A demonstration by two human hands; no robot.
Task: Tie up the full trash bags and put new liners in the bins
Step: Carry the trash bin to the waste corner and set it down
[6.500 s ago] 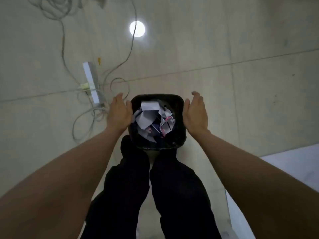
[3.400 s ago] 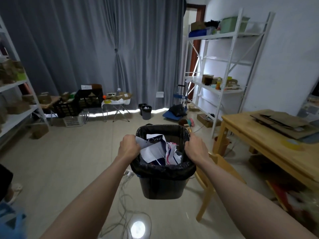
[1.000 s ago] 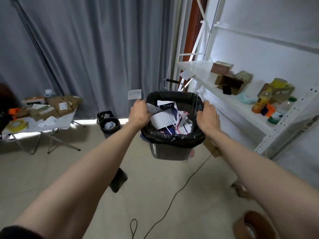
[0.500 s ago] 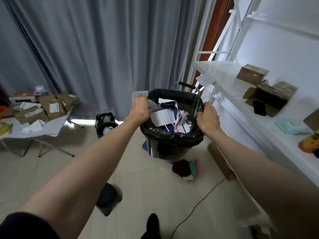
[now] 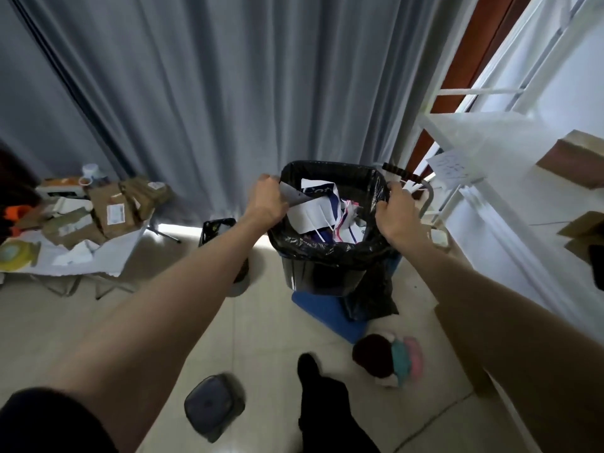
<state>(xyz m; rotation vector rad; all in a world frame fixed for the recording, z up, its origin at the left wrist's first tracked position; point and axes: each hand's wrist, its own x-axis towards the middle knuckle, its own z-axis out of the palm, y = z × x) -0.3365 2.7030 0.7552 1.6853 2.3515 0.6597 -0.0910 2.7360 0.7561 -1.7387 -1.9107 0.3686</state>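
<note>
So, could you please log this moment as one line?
left hand: grips bin rim | right hand: grips bin rim | bin: full, carried
</note>
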